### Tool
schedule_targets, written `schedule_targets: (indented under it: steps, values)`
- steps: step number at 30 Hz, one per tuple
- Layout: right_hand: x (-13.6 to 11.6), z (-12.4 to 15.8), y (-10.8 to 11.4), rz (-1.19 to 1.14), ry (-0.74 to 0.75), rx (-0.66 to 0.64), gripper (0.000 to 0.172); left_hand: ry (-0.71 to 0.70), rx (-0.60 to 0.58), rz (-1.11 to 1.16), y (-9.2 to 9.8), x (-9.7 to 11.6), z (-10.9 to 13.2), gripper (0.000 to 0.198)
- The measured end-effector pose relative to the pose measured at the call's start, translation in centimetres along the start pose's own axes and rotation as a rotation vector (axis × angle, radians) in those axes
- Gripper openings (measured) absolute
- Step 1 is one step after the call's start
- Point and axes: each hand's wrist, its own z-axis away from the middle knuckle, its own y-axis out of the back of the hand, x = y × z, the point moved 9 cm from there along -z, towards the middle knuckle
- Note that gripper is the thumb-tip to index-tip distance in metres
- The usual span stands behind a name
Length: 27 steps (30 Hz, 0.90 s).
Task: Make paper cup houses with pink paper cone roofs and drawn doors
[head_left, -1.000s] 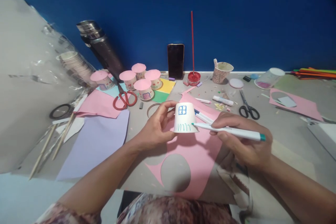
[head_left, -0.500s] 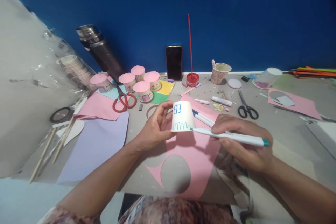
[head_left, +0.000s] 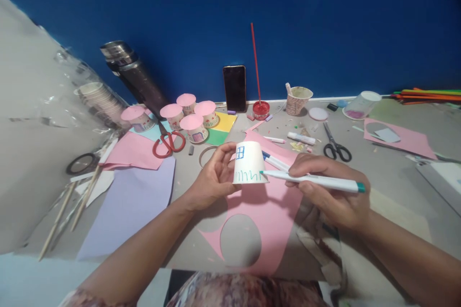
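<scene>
My left hand [head_left: 215, 178] grips an upside-down white paper cup [head_left: 249, 160] from its left side, with fingers partly hidden behind it. A blue four-pane window is drawn on the cup, and green grass strokes run along its lower rim. Between the fingers of my right hand [head_left: 333, 192] is a white felt-tip pen [head_left: 320, 182] with a green end; its tip meets the cup near the right end of the grass. Behind that hand lies a blue-and-white marker [head_left: 275, 160] on a pink paper sheet [head_left: 277, 230] with a round hole cut in it.
Several cups with pink paper tops [head_left: 194, 127] stand back left, near red-handled scissors [head_left: 168, 144] and a dark flask [head_left: 139, 74]. A phone [head_left: 235, 88] leans on the blue wall. Black scissors [head_left: 336, 146] and a patterned cup [head_left: 298, 100] are to the right; purple paper [head_left: 133, 211] lies left.
The green strokes reach a little farther right on the cup, and the pen tip has risen slightly from the rim. The whole view has shifted a little.
</scene>
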Motion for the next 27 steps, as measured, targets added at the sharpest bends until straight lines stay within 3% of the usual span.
schedule_targets:
  steps: [12, 20, 22, 25, 27]
  values:
    - [0.6, 0.3, -0.5, -0.059, -0.054, -0.051, 0.013, -0.022, -0.033, -0.018, -0.1, -0.3, 0.1, 0.076]
    - [2.4, 1.3, 0.9, 0.063, -0.104, 0.125, 0.027, 0.009, -0.01, 0.003, -0.5, 0.2, 0.2, 0.074]
    - [3.5, 1.1, 0.5, 0.141, -0.15, 0.078, 0.042, 0.029, -0.018, 0.006, -0.8, 0.1, 0.2, 0.075]
    - [5.0, 0.8, -0.7, 0.176, -0.199, -0.071, 0.093, 0.071, -0.042, 0.014, -1.4, -0.3, 0.4, 0.077]
    - [5.3, 0.7, -1.2, 0.198, -0.185, -0.138, 0.106, 0.087, -0.062, 0.011, -1.8, -0.7, 0.5, 0.078]
